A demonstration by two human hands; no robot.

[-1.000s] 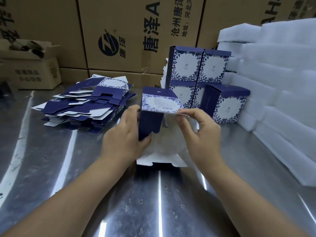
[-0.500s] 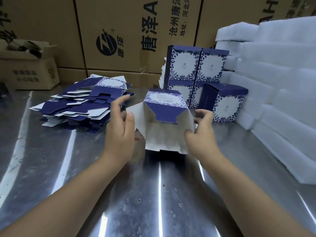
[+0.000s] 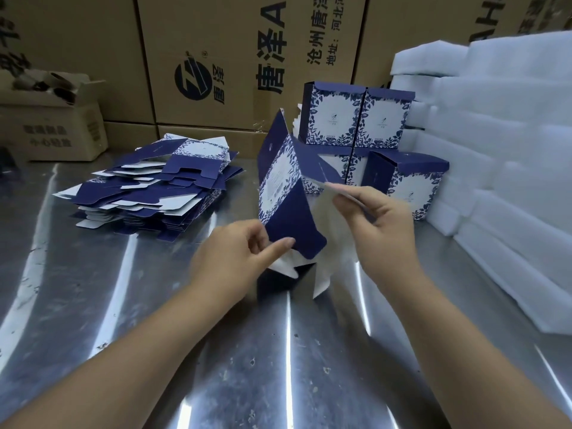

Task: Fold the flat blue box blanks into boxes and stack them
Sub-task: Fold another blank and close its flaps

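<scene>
The half-folded blank [image 3: 280, 187] stands tilted — left hand [image 3: 230, 261] pinches its blue flap [image 3: 294, 224], right hand [image 3: 380, 218] a white edge; folded boxes [image 3: 334, 119] just behind, flat blanks [image 3: 154, 190] far left.

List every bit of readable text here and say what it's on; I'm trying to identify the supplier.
"唐泽 A…", cut off at the frame's top: big carton at the back.
"沧州唐泽…", cut off: same carton.
"地址:河北河…", cut off: same carton.
"小心轻放", blurred, so only likely: small open carton; the line above it is unreadable.
Print on the folded blue boxes: too small to read.
</scene>
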